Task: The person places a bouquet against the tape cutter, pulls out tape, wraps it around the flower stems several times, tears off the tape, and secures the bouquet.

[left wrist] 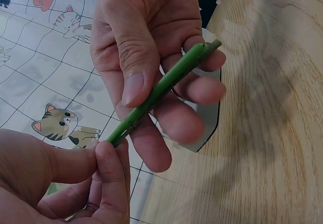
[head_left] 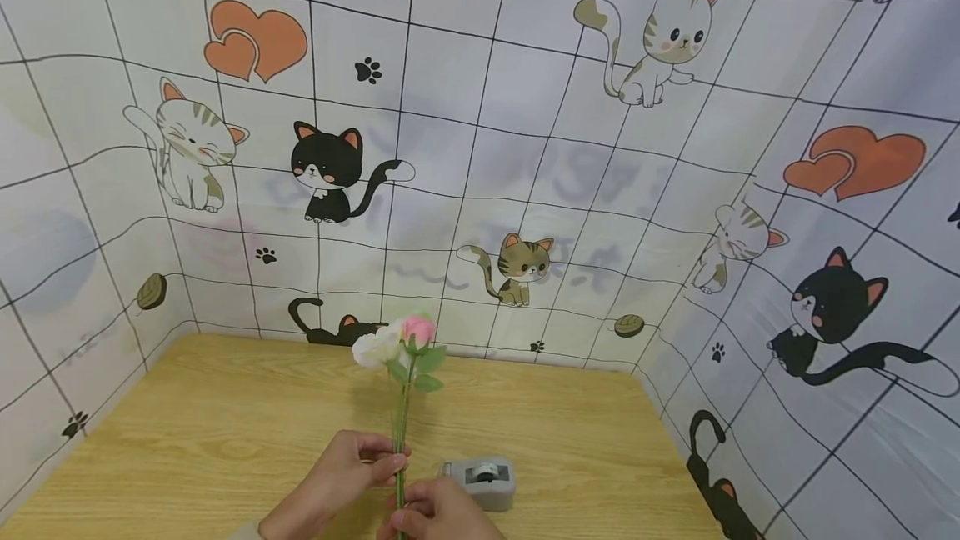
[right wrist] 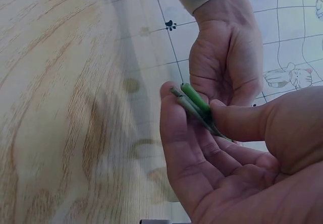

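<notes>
A pink rose (head_left: 418, 330) and a white flower (head_left: 373, 347), both on long green stems, stand upright side by side above the table. My left hand (head_left: 347, 470) pinches the two stems (left wrist: 174, 75) together between thumb and fingers. Lower down, near the cut ends, my right hand (head_left: 448, 512) holds them with its thumb pressing against its fingers. In the right wrist view the two stem ends (right wrist: 194, 99) lie close together, one a little longer. Just right of the stems, a grey tape dispenser (head_left: 497, 497) sits beside my right hand.
The wood-grain table (head_left: 247, 390) extends under and around both hands. White cloth walls (head_left: 442, 157) with a black grid and printed cats enclose its back and sides.
</notes>
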Motion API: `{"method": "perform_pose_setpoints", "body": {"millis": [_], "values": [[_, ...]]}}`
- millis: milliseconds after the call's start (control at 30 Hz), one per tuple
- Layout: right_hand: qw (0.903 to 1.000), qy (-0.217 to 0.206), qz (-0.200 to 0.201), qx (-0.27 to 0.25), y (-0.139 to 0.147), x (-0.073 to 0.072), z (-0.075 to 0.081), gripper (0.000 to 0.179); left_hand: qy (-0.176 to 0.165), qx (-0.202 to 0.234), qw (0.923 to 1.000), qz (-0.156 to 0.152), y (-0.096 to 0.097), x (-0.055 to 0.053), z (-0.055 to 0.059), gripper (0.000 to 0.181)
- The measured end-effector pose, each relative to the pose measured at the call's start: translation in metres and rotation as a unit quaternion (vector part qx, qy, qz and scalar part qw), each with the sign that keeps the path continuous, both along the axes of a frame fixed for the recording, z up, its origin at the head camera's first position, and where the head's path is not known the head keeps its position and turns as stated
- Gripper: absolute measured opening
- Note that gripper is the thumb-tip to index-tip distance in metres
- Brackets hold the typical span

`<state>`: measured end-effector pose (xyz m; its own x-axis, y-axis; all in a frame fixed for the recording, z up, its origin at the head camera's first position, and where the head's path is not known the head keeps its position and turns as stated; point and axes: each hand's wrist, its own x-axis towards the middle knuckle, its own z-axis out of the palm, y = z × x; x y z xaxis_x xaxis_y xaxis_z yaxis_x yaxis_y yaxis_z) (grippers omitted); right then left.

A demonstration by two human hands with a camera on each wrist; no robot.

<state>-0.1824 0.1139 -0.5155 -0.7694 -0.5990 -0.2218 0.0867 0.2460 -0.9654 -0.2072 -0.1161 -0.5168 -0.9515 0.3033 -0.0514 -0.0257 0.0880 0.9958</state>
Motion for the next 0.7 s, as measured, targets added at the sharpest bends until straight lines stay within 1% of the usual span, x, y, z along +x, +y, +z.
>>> {"method": "perform_pose_setpoints", "body": {"millis": [100, 200, 367, 433, 567, 633, 700], "values": [[0.9998, -0.009, -0.017, 0.002, 0.0, -0.001, -0.001, 0.016, -0.001, 0.002, 1.0, 0.001, 0.0, 0.0, 0.0, 0.033], [0.9995, 0.0, -0.032, 0.005, -0.001, -0.001, -0.002, 0.013, -0.004, -0.001, 1.0, 0.002, 0.001, 0.0, -0.001, 0.037], [0.9988, 0.015, -0.046, 0.004, -0.001, 0.001, 0.0, 0.012, -0.014, -0.017, 0.9997, 0.006, 0.0, -0.003, -0.002, 0.057], [0.9985, 0.012, -0.052, 0.009, -0.001, 0.001, 0.001, 0.012, -0.014, -0.02, 0.9996, 0.014, 0.001, -0.005, -0.002, 0.059], [0.9968, 0.01, -0.071, 0.034, -0.004, 0.003, 0.002, 0.009, -0.005, -0.02, 0.9991, 0.036, 0.004, -0.008, 0.0, 0.055], [0.9952, 0.022, -0.08, 0.052, -0.006, 0.004, 0.003, 0.007, 0.001, -0.021, 0.9987, 0.047, 0.005, -0.009, 0.001, 0.055], [0.9935, 0.043, -0.083, 0.066, -0.008, 0.005, 0.004, 0.006, 0.003, -0.024, 0.998, 0.058, 0.007, -0.011, 0.002, 0.054]]}}
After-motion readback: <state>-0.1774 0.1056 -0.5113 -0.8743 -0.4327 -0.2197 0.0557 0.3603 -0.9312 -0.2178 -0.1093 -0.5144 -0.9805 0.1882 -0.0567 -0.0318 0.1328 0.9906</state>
